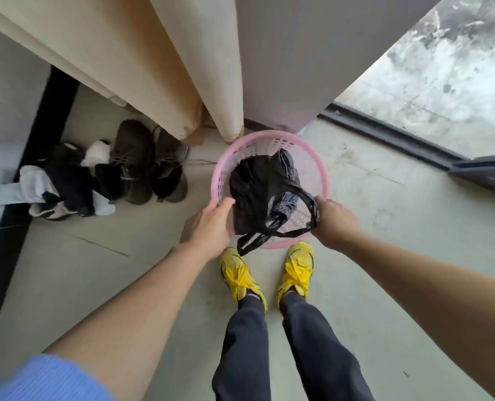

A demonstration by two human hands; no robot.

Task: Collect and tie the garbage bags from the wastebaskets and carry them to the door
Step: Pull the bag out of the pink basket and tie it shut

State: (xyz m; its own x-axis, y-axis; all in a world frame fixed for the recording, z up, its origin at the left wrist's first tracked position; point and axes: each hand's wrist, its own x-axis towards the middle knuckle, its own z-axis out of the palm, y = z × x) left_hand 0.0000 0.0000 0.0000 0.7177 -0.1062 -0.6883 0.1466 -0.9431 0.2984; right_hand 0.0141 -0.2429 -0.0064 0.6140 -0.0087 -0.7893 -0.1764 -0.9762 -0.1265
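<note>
The step in hand looks like lifting the liner out of a basket, with tying and carrying not yet begun. On the pale floor [385, 215], below the cream curtains [182, 68] that hang down from 12 o'clock, the pink wastebasket [269, 137] stands at the centre of the view, just ahead of the person's yellow shoes [240, 280] at 6 o'clock. The black garbage bag [255, 192] sits inside it, crumpled and pulled in from the rim, so the perforated pink wall shows bare from 12 round to 3 o'clock. Both forearms reach down and forward from the lower corners. The right hand [334, 219], at about 4 o'clock on the rim, has its fingers curled round one bag handle, which is drawn into a taut open loop. The left hand [208, 224], at 8 o'clock, lies knuckles up with its fingers extended onto the bag's edge beside the rim; I cannot tell whether it has pinched the plastic or only touches it. The other handle [250, 241] hangs loose over the rim at 6 o'clock. The next move probably calls for the left hand to take that loose handle, then for both hands to rise together so the bag clears the basket without spilling. A heap of dark shoes and clothes [142, 166] lies at 9 o'clock, well apart.
</note>
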